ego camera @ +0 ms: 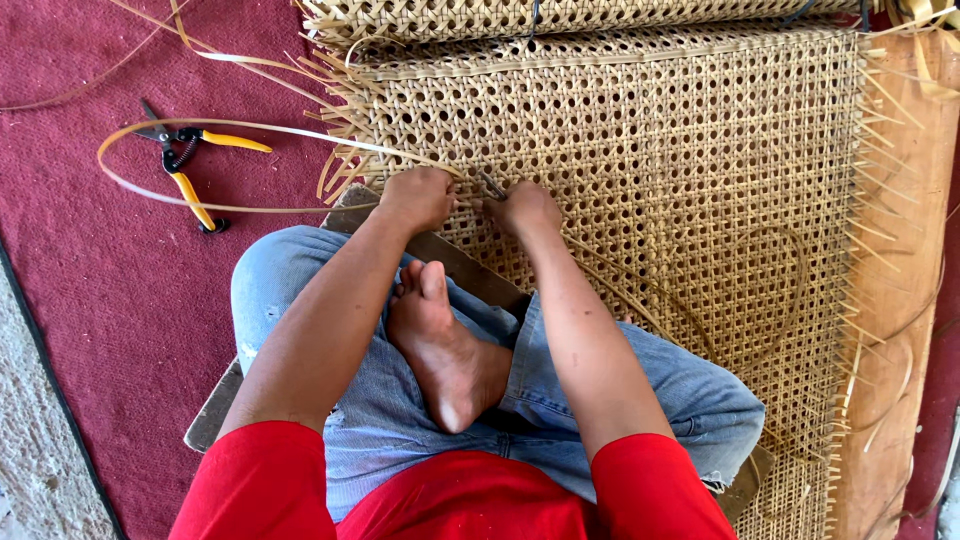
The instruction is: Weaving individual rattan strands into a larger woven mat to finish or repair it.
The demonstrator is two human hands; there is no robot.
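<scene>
Resting on the cane mat [680, 150], left hand [418, 197] clenched; right hand [522, 208] grasping a metal tool [491, 184].

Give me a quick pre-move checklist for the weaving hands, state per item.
1. Left hand on the cane webbing edge: ok.
2. Right hand holds thin metal tool: ok; its grip detail cannot tell.
3. Loose cane strip runs to the left hand: ok.
4. Yellow-handled shears lie on the red mat, apart from both hands: ok.
5. Tool tip engaged in the weave: cannot tell.
</scene>
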